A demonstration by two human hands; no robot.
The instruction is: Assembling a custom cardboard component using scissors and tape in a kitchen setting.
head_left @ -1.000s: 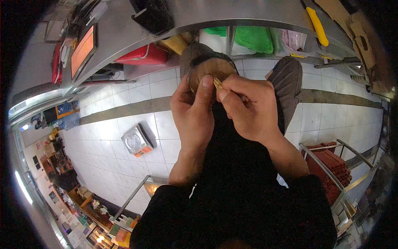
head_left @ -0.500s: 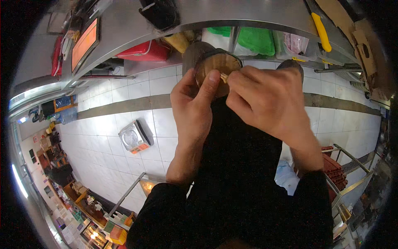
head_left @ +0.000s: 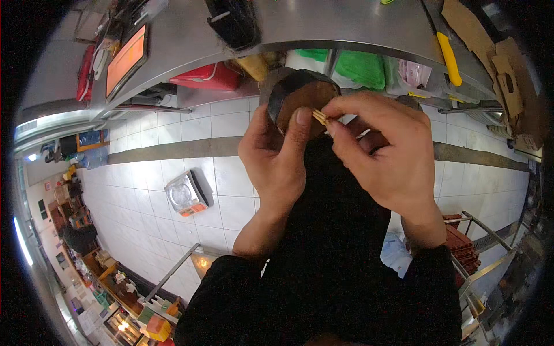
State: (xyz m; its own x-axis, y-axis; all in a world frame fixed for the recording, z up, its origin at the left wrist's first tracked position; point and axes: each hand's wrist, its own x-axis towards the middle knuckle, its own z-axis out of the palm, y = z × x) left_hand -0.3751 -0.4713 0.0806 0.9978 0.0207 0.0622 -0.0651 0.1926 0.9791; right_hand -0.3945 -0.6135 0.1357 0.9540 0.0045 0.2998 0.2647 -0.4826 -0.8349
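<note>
- So, left hand [head_left: 276, 161]: gripping round piece [head_left: 306, 98], brown face, dark side; upper centre of frame.
- Right hand [head_left: 386, 153]: fingertips pinched on thin tan sticks [head_left: 319, 117], in front of that face; touching it or not, can't tell from where I stand.
- Scale [head_left: 186, 193]: on floor [head_left: 231, 179], left of centre.
- Yellow handle [head_left: 449, 57]: over counter [head_left: 334, 23] edge, upper right.

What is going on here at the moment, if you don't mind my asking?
A person is holding a round brown piece with a dark rim in the left hand. The right hand pinches a few small, pale golden sticks close to its brown face; whether they touch it is hard to tell. Ahead is a steel counter with a yellow-handled tool.
</note>
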